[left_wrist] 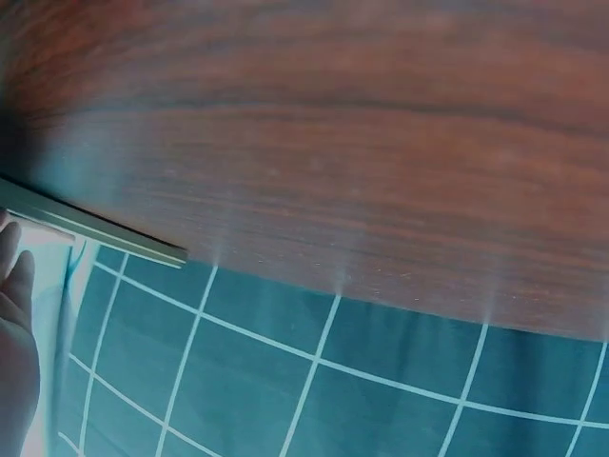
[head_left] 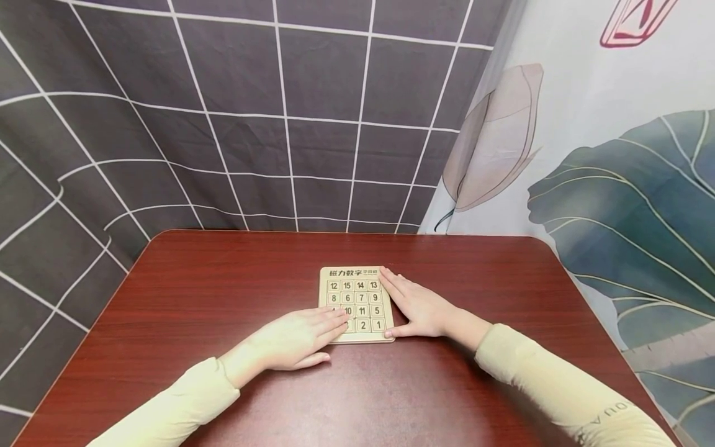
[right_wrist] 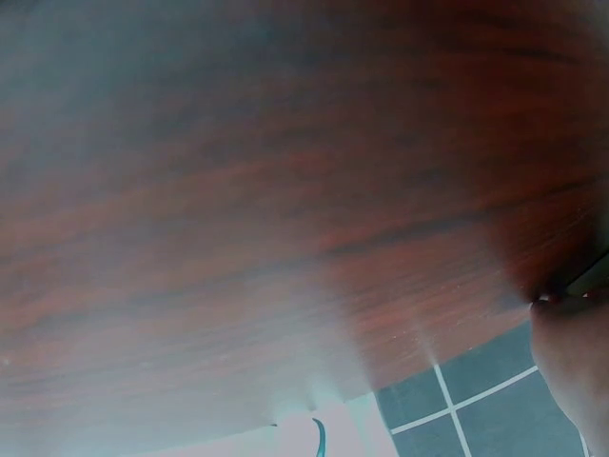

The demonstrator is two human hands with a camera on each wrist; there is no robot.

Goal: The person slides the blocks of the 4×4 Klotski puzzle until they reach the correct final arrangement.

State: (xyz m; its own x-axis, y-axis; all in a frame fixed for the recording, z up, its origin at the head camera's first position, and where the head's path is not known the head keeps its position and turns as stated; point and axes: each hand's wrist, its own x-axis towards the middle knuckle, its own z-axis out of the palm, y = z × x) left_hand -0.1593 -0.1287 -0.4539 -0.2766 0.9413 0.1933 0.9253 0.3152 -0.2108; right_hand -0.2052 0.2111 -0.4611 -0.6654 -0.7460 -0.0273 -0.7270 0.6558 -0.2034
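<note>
A pale number sliding puzzle [head_left: 355, 271] lies flat on the table, with printed characters above its grid of numbered tiles. My left hand [head_left: 293, 338] has its fingers laid straight over the lower-left tiles, hiding some of them. Along the board's right side is my right hand [head_left: 421, 305], thumb at the lower corner and straight fingers touching near the upper corner. The left wrist view catches the puzzle's edge [left_wrist: 114, 233] and part of the left hand [left_wrist: 14, 352]. Only a part of the right hand [right_wrist: 576, 367] shows in the right wrist view.
The reddish-brown wooden table [head_left: 223, 267] has rounded far corners. Behind it hangs a dark curtain [head_left: 324, 81] with a white grid. A pale curtain [head_left: 570, 99] with large leaf prints hangs on the right.
</note>
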